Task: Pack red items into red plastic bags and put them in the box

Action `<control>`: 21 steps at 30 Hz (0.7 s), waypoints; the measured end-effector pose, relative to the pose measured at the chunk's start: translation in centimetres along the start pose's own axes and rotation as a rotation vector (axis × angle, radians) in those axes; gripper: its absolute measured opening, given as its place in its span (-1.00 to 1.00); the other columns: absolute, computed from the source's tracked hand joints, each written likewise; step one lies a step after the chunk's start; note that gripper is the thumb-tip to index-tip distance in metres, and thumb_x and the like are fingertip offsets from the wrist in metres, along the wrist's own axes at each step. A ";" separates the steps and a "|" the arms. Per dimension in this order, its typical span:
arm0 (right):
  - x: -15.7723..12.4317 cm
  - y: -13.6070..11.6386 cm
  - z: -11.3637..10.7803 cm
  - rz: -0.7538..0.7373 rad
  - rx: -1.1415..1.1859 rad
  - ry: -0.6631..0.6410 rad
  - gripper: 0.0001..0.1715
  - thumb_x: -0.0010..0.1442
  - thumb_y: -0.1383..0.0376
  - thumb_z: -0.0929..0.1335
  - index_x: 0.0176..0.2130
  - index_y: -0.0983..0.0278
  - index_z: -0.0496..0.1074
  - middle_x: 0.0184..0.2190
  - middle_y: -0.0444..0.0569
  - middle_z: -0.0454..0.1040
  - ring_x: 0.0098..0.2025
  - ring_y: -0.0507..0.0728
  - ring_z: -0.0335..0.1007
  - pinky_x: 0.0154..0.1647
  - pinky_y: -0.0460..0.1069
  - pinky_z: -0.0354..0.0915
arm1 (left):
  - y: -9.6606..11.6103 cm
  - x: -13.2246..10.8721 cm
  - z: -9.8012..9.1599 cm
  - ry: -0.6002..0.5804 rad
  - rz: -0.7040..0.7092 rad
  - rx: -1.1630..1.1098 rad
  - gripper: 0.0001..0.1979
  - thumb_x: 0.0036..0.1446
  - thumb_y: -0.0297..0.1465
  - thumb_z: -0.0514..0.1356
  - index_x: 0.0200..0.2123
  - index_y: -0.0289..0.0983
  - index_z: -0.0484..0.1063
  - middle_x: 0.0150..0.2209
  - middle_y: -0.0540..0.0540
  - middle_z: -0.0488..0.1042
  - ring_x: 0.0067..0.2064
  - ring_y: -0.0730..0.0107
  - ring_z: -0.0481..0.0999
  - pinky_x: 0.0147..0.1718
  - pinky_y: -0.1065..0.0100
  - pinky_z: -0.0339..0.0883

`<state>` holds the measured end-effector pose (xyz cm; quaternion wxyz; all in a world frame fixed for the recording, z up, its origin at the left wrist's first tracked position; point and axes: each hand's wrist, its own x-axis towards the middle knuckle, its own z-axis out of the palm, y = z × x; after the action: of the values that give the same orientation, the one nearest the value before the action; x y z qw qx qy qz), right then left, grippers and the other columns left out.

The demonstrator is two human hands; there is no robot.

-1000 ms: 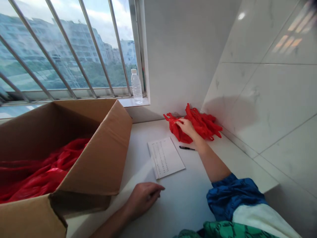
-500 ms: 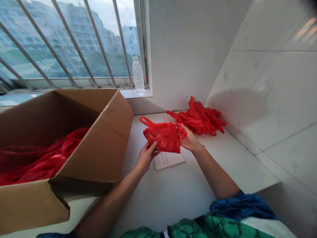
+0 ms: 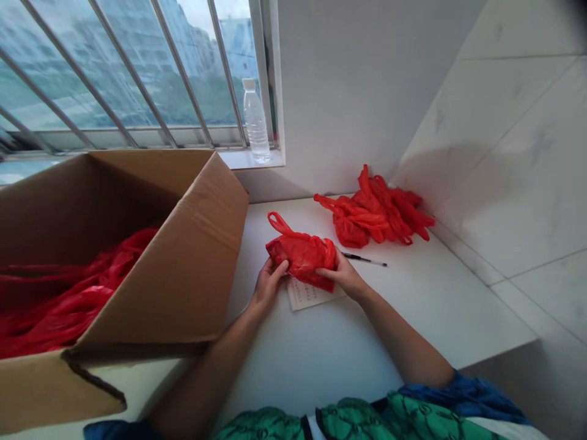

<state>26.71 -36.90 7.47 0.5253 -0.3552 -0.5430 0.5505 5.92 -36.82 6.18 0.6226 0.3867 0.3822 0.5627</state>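
Observation:
A small red plastic bag is held between my two hands, one loop handle standing up at its upper left. My left hand pinches the bag's left side, thumb on top. On the right side, my right hand grips the bag with its thumb over the front and its fingers behind. Something inside shows faintly through the plastic, but I cannot make out what. Partly under the bag lies a notebook with handwriting. A black pen rests on the table beside my right hand.
At left stands a large open cardboard box with red plastic bags inside. A heap of red bags lies at the back right of the white table, near the wall. A clear bottle stands on the windowsill.
My right hand has shifted from the bag's handle to its right side, thumb now over the front. The right handle is gathered against the bag. The pen has come into sight.

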 end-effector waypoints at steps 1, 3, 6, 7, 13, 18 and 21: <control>-0.1 0.1 -0.1 0.005 -0.008 -0.002 -0.05 -0.03 0.23 0.54 0.27 0.15 0.18 0.30 0.00 0.26 0.33 0.19 0.16 0.34 0.10 0.10 | -0.1 0.1 -0.1 0.015 0.003 -0.013 -0.47 0.00 -0.18 0.39 0.01 -0.28 0.44 0.02 -0.22 0.53 0.00 0.11 0.54 -0.11 0.24 0.48; -0.2 0.4 -0.2 0.029 -0.019 0.013 -0.04 -0.04 0.24 0.54 0.27 0.17 0.18 0.28 0.01 0.29 0.31 0.21 0.18 0.34 0.11 0.10 | -0.3 0.1 -0.2 0.043 -0.003 -0.028 -0.52 0.03 -0.18 0.38 -0.03 -0.28 0.45 0.00 -0.21 0.54 -0.01 0.13 0.55 -0.11 0.26 0.47; -0.2 1.2 -0.5 0.087 -0.005 0.054 -0.04 -0.05 0.29 0.52 0.27 0.18 0.18 0.24 0.01 0.34 0.28 0.22 0.24 0.33 0.13 0.13 | -0.5 0.1 -0.4 0.050 -0.028 -0.015 -0.54 0.03 -0.17 0.38 -0.06 -0.28 0.47 -0.03 -0.19 0.56 -0.06 0.17 0.56 -0.15 0.29 0.47; -0.1 1.4 -0.6 0.104 0.003 0.063 -0.06 -0.05 0.30 0.51 0.26 0.18 0.18 0.24 0.00 0.35 0.27 0.22 0.25 0.32 0.14 0.15 | -0.5 0.1 -0.4 0.048 -0.036 -0.009 -0.54 0.02 -0.17 0.39 -0.06 -0.27 0.47 -0.04 -0.18 0.56 -0.07 0.17 0.57 -0.16 0.30 0.47; -0.1 1.9 -0.6 0.138 0.024 0.098 -0.12 -0.06 0.32 0.47 0.23 0.16 0.22 0.22 -0.02 0.38 0.26 0.25 0.27 0.30 0.16 0.19 | -0.5 0.0 -0.3 0.086 -0.051 0.010 -0.50 -0.08 -0.16 0.44 -0.10 -0.28 0.49 -0.11 -0.18 0.58 -0.11 0.17 0.58 -0.20 0.29 0.48; -0.2 1.4 -0.3 0.149 0.021 0.087 -0.20 -0.05 0.32 0.47 0.18 0.17 0.28 0.19 -0.02 0.41 0.24 0.25 0.30 0.28 0.16 0.22 | -0.7 -0.1 -0.1 0.120 -0.008 0.036 -0.53 -0.09 -0.18 0.44 -0.13 -0.29 0.51 -0.13 -0.15 0.60 -0.12 0.21 0.57 -0.18 0.29 0.49; -0.2 1.3 -0.1 0.150 0.007 0.077 -0.23 -0.04 0.32 0.45 0.17 0.17 0.29 0.19 -0.03 0.41 0.23 0.26 0.32 0.27 0.17 0.24 | -1.0 -0.1 -0.3 0.128 0.026 0.071 -0.52 -0.09 -0.19 0.44 -0.11 -0.29 0.51 -0.14 -0.15 0.60 -0.15 0.23 0.58 -0.20 0.29 0.50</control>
<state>26.63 -36.87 6.17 0.5042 -0.4142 -0.4924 0.5761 6.10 -36.93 5.15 0.5754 0.3767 0.4359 0.5805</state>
